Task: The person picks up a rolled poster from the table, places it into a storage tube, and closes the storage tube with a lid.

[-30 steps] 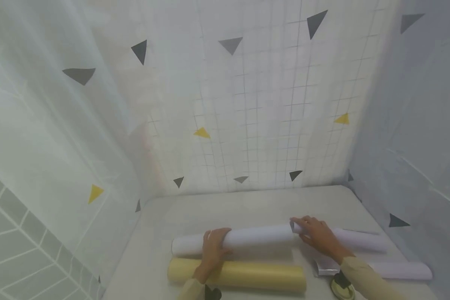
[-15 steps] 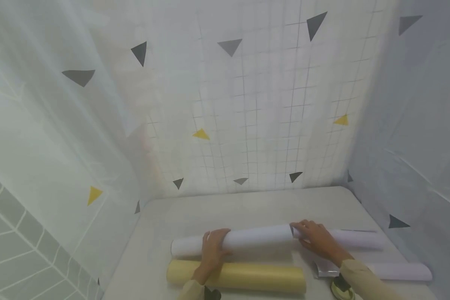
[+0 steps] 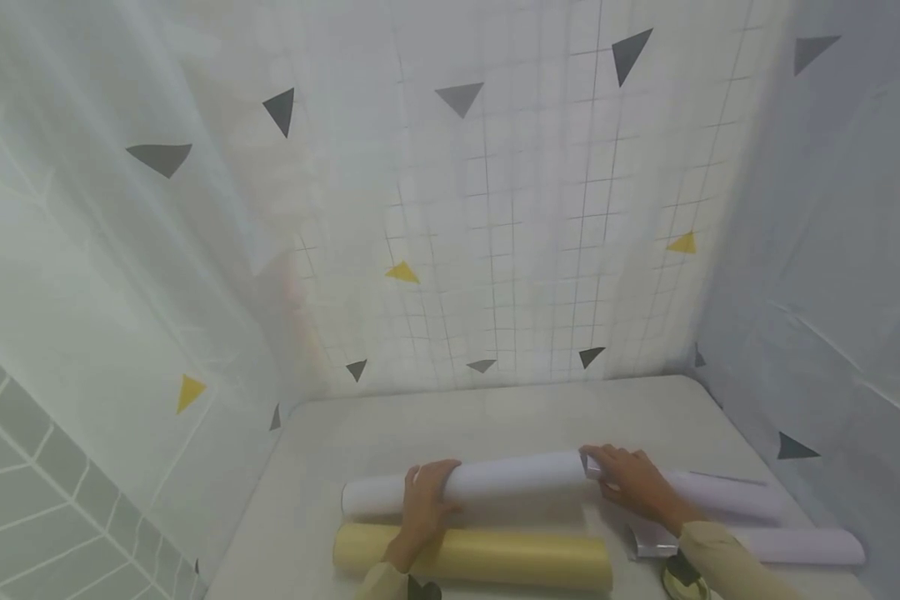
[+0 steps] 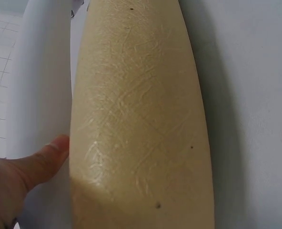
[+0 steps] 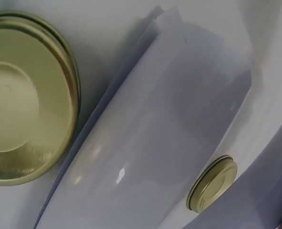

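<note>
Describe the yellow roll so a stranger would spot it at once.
On the pale table, find the person's left hand gripping a long white roll. The yellow roll lies just in front of that one, nearer the person. Its wrinkled yellow surface sets it apart from the white roll and the pale rolls to the right.

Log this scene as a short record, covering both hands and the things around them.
Left hand: grips long white roll
Right hand: holds left end of far pale roll
Yellow roll: on table, nearer the person than long white roll
Near pale roll: partly hidden by right sleeve
Gold lids: two in right wrist view, on either side of a roll
</note>
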`<action>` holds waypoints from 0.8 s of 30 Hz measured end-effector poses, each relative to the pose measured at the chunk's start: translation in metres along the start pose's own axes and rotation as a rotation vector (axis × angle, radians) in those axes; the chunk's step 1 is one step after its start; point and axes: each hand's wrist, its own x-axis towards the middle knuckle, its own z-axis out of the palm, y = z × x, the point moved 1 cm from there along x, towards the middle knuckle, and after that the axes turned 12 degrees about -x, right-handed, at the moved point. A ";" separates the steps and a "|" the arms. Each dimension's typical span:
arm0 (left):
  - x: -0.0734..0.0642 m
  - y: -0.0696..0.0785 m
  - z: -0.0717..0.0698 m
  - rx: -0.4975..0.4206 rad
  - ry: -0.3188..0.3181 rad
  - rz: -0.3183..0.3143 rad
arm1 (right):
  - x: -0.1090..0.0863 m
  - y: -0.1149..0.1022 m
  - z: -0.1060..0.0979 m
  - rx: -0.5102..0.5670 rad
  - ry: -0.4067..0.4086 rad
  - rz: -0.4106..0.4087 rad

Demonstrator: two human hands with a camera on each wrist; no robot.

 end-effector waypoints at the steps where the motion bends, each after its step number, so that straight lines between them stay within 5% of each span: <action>1: 0.000 0.000 0.000 0.002 -0.007 -0.003 | 0.000 -0.001 0.000 0.004 0.008 -0.010; 10: 0.000 0.001 0.000 0.004 -0.031 -0.007 | 0.000 -0.002 0.000 -0.022 0.001 -0.002; 24: -0.007 0.001 -0.002 -0.024 0.039 0.075 | -0.007 -0.013 0.004 -0.067 0.001 -0.034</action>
